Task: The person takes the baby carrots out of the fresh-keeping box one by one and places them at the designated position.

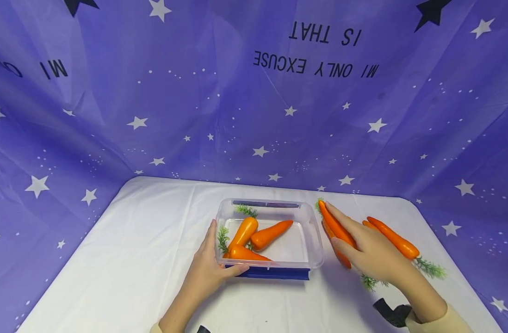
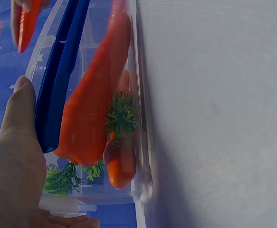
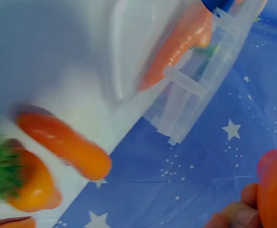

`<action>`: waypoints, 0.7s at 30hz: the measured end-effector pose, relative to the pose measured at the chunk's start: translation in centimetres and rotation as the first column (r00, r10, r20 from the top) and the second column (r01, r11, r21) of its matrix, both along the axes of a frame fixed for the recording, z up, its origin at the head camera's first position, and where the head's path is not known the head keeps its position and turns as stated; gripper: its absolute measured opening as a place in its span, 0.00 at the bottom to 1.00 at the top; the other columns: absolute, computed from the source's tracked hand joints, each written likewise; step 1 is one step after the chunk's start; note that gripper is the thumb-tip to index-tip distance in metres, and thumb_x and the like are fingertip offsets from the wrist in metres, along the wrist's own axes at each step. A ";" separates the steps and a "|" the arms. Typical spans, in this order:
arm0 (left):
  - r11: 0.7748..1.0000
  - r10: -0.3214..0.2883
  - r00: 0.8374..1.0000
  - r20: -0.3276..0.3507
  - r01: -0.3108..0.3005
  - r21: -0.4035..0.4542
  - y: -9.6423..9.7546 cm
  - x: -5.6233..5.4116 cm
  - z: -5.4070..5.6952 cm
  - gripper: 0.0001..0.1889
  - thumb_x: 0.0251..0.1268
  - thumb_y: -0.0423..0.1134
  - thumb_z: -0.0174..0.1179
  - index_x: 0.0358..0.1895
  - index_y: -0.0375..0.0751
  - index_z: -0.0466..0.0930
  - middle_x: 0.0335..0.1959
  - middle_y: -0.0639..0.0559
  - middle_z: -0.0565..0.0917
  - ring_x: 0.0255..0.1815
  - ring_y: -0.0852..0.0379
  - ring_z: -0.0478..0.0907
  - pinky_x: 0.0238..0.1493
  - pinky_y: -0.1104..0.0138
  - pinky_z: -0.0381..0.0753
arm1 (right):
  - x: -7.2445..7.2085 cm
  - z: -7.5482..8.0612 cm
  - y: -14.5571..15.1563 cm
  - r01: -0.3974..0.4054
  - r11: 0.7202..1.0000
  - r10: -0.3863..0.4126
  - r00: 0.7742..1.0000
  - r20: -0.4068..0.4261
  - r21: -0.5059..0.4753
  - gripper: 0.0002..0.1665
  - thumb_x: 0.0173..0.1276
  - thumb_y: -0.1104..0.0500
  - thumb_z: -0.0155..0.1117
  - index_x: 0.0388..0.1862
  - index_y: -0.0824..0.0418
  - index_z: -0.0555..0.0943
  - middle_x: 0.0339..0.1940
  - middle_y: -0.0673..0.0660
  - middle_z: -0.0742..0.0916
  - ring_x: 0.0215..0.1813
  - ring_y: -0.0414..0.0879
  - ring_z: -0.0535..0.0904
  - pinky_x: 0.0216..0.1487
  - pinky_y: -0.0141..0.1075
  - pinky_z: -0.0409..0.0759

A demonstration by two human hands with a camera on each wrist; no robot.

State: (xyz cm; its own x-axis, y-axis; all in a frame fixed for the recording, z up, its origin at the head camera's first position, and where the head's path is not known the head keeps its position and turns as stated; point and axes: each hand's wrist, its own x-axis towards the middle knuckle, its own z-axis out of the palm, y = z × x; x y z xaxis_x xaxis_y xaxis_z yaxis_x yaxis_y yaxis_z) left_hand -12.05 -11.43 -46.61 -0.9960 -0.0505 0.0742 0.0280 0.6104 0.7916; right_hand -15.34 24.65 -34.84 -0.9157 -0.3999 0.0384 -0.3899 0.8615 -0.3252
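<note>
A clear plastic box [image 1: 315, 240] with blue side clips stands mid-table, several orange toy carrots [image 1: 272, 234] with green leafy tops inside it. My left hand [image 1: 210, 264] holds the box at its near left corner, thumb along the front by the blue clip [image 2: 57, 80] and fingers on the left wall. Just right of the box, my right hand [image 1: 368, 247] grips a carrot [image 1: 336, 224] above the table, its tip toward the far side. In the right wrist view, fingertips [image 3: 245, 211] show against this carrot's orange side.
Under and beside my right hand lie more carrots, one [image 1: 337, 252] close to the box and another [image 1: 393, 238] farther right with its leaves [image 1: 430, 268] outward. A white cloth [image 1: 125, 259] covers the table. Purple star-printed fabric [image 1: 220, 115] hangs behind and at both sides.
</note>
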 end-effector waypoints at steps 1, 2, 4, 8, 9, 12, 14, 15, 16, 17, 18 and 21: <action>1.000 0.000 1.000 0.000 0.000 0.000 0.0 0.0 0.0 0.75 0.32 0.76 0.71 0.82 0.47 0.37 0.81 0.42 0.51 0.79 0.39 0.55 0.73 0.42 0.63 | 0.4 -0.1 0.3 0.013 1.000 -0.013 1.000 0.001 0.006 0.40 0.76 0.37 0.50 0.80 0.28 0.45 0.77 0.52 0.70 0.63 0.64 0.79 0.59 0.65 0.75; 1.000 0.000 1.000 0.001 0.000 -0.001 0.0 0.0 0.1 0.75 0.32 0.76 0.71 0.82 0.47 0.37 0.81 0.42 0.51 0.79 0.39 0.55 0.73 0.42 0.63 | 0.7 -0.3 0.5 0.027 1.000 -0.027 1.000 0.002 0.016 0.40 0.76 0.37 0.50 0.80 0.28 0.45 0.76 0.54 0.71 0.62 0.65 0.79 0.56 0.65 0.77; 1.000 -0.002 1.000 0.000 0.002 -0.001 0.0 0.0 0.1 0.75 0.32 0.76 0.71 0.82 0.47 0.37 0.81 0.42 0.51 0.79 0.39 0.55 0.73 0.42 0.63 | 1.4 -0.6 0.9 0.058 0.998 -0.058 0.998 0.006 0.037 0.41 0.75 0.38 0.51 0.80 0.29 0.45 0.74 0.57 0.74 0.61 0.68 0.79 0.50 0.63 0.80; 1.000 -0.003 1.000 -0.001 0.003 0.005 0.0 0.0 0.1 0.74 0.33 0.73 0.73 0.82 0.48 0.37 0.81 0.42 0.51 0.79 0.39 0.55 0.73 0.42 0.63 | 2.4 -1.2 1.5 0.117 0.990 -0.120 0.992 0.033 0.080 0.41 0.75 0.35 0.51 0.80 0.27 0.44 0.72 0.64 0.75 0.59 0.70 0.79 0.37 0.55 0.82; 1.000 -0.003 1.000 -0.001 0.003 0.008 0.0 0.0 0.1 0.73 0.34 0.72 0.74 0.82 0.49 0.37 0.81 0.42 0.51 0.79 0.39 0.55 0.73 0.42 0.62 | 2.6 -1.4 1.6 0.127 0.988 -0.131 0.990 0.042 0.091 0.41 0.74 0.34 0.50 0.80 0.27 0.44 0.72 0.64 0.75 0.57 0.69 0.80 0.35 0.54 0.82; 1.000 -0.007 1.000 -0.006 0.007 0.015 0.0 0.0 0.0 0.73 0.34 0.72 0.74 0.82 0.50 0.36 0.81 0.43 0.51 0.79 0.40 0.54 0.74 0.42 0.62 | 3.1 -2.0 1.9 0.143 0.983 -0.151 0.987 0.057 0.117 0.42 0.73 0.30 0.47 0.80 0.29 0.44 0.71 0.64 0.76 0.52 0.63 0.84 0.33 0.51 0.81; 1.000 -0.007 1.000 -0.008 0.007 0.016 0.0 0.0 0.0 0.73 0.34 0.72 0.74 0.82 0.50 0.35 0.81 0.43 0.51 0.79 0.40 0.54 0.74 0.43 0.62 | 3.5 -2.3 2.0 0.145 0.980 -0.155 0.985 0.069 0.133 0.42 0.73 0.30 0.48 0.81 0.31 0.46 0.67 0.63 0.79 0.48 0.60 0.86 0.31 0.49 0.81; 1.000 -0.007 1.000 -0.008 0.007 0.017 0.0 0.0 -0.1 0.74 0.34 0.73 0.74 0.82 0.51 0.35 0.81 0.43 0.51 0.79 0.40 0.54 0.74 0.42 0.62 | 3.6 -2.5 2.1 0.147 0.979 -0.160 0.984 0.078 0.143 0.42 0.73 0.31 0.49 0.81 0.32 0.47 0.66 0.62 0.81 0.48 0.58 0.86 0.31 0.48 0.81; 1.000 -0.007 1.000 -0.009 0.007 0.017 0.0 0.0 -0.1 0.73 0.34 0.73 0.73 0.82 0.51 0.35 0.81 0.43 0.51 0.79 0.40 0.54 0.74 0.42 0.62 | 3.8 -2.7 2.1 0.148 0.977 -0.163 0.983 0.089 0.153 0.41 0.73 0.31 0.50 0.80 0.31 0.48 0.64 0.61 0.82 0.47 0.56 0.86 0.32 0.48 0.81; 1.000 -0.007 1.000 -0.009 0.007 0.017 0.0 0.0 -0.1 0.73 0.34 0.73 0.73 0.82 0.51 0.35 0.81 0.43 0.51 0.79 0.40 0.54 0.73 0.42 0.62 | 3.9 -2.9 2.1 0.146 0.975 -0.164 0.981 0.100 0.165 0.41 0.73 0.33 0.51 0.80 0.31 0.49 0.62 0.61 0.84 0.46 0.55 0.86 0.32 0.48 0.81; 1.000 -0.006 1.000 -0.008 0.006 0.017 0.0 0.0 -0.1 0.73 0.34 0.73 0.74 0.82 0.51 0.35 0.81 0.43 0.51 0.79 0.40 0.55 0.73 0.42 0.62 | 4.1 -3.1 2.2 0.146 0.973 -0.167 0.980 0.109 0.177 0.41 0.73 0.34 0.52 0.80 0.31 0.50 0.61 0.59 0.84 0.47 0.55 0.86 0.33 0.49 0.81; 1.000 -0.005 1.000 -0.005 0.005 0.018 0.0 0.0 -0.1 0.73 0.34 0.72 0.74 0.82 0.52 0.35 0.81 0.43 0.51 0.79 0.40 0.55 0.73 0.42 0.62 | 4.3 -3.8 2.2 0.138 0.966 -0.171 0.975 0.140 0.218 0.41 0.73 0.36 0.55 0.80 0.31 0.51 0.58 0.57 0.86 0.45 0.53 0.86 0.36 0.52 0.82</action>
